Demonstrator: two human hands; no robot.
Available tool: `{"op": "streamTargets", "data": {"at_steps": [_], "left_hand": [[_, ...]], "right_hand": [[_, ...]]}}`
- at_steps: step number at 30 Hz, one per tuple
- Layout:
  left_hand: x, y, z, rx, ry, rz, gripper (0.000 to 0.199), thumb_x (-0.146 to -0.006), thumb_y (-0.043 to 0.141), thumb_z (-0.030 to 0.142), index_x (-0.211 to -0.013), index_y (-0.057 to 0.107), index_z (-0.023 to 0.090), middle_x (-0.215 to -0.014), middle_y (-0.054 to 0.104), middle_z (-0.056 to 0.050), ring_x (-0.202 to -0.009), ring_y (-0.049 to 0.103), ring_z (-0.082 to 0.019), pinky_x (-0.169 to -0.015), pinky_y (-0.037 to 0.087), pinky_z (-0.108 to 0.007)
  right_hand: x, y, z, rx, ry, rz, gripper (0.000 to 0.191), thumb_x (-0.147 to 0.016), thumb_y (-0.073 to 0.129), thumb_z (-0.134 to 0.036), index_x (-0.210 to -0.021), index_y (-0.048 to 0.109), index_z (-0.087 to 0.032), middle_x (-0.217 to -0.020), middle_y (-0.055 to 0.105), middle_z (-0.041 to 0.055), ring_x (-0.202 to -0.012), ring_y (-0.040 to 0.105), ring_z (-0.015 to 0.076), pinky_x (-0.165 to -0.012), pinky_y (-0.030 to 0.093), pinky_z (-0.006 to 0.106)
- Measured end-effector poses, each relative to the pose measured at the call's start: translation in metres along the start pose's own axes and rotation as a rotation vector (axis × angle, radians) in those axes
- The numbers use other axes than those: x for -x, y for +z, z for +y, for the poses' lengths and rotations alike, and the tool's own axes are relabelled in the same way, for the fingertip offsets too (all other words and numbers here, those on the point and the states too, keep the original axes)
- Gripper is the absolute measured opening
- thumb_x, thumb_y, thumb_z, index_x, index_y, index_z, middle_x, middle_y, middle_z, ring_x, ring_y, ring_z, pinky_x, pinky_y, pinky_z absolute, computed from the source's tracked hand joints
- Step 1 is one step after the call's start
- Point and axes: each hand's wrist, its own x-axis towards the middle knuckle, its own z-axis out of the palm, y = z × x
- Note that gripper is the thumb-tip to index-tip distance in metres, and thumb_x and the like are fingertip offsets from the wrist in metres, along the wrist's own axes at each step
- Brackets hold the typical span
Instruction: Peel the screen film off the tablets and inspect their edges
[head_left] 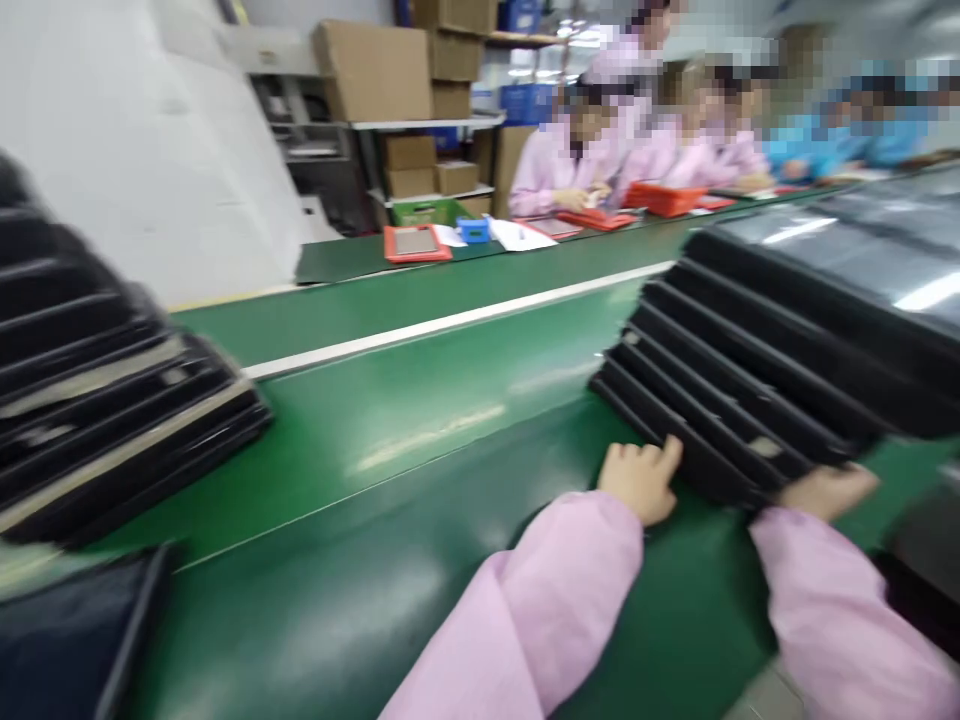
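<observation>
A stack of black trays (720, 370) stands on the green table (360, 600) at the right, shiny clear material on its top. My left hand (641, 480) is at the near lower edge of this stack, its index finger extended against the bottom tray and the other fingers curled. My right hand (825, 490) is at the stack's near right corner, its fingers partly hidden by blur and the tray edge. Both arms wear pink sleeves.
Another black tray stack (112, 400) rises at the left, with a dark flat panel (75, 640) nearer. Across the green belt, people in pink and blue sit by red trays (664, 198). Cardboard boxes (375, 75) fill a shelf behind.
</observation>
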Motion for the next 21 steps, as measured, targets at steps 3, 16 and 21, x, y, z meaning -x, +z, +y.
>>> {"op": "streamTargets", "data": {"at_steps": [3, 16, 21], "left_hand": [[0.003, 0.002, 0.0, -0.019, -0.044, -0.011, 0.07, -0.09, 0.05, 0.033, -0.153, 0.026, 0.016, -0.122, 0.062, -0.012, -0.107, 0.056, -0.029, -0.091, 0.041, -0.044], [0.006, 0.008, 0.002, -0.082, -0.201, 0.069, 0.064, -0.09, 0.049, 0.027, -0.152, 0.034, 0.035, -0.112, 0.054, -0.009, -0.095, 0.053, -0.026, -0.088, 0.041, -0.042], [0.005, 0.008, 0.002, -0.049, -0.196, 0.093, 0.063, -0.089, 0.05, 0.026, -0.15, 0.037, 0.035, -0.112, 0.054, -0.01, -0.095, 0.053, -0.027, -0.088, 0.041, -0.042]], "right_hand": [[-0.025, -0.029, 0.009, 0.062, 0.017, 0.204, 0.03, -0.097, 0.059, -0.034, -0.124, 0.061, -0.02, -0.132, 0.059, 0.0106, -0.113, 0.061, 0.0246, -0.093, 0.054, 0.045], [-0.029, -0.021, 0.036, 0.059, 0.016, 0.229, 0.033, -0.096, 0.061, -0.033, -0.124, 0.06, -0.016, -0.124, 0.062, 0.0095, -0.106, 0.064, 0.0229, -0.089, 0.055, 0.044], [-0.031, -0.021, 0.038, 0.066, 0.0, 0.232, 0.033, -0.096, 0.061, -0.034, -0.125, 0.059, -0.016, -0.125, 0.062, 0.0097, -0.107, 0.064, 0.0233, -0.09, 0.055, 0.045]]}}
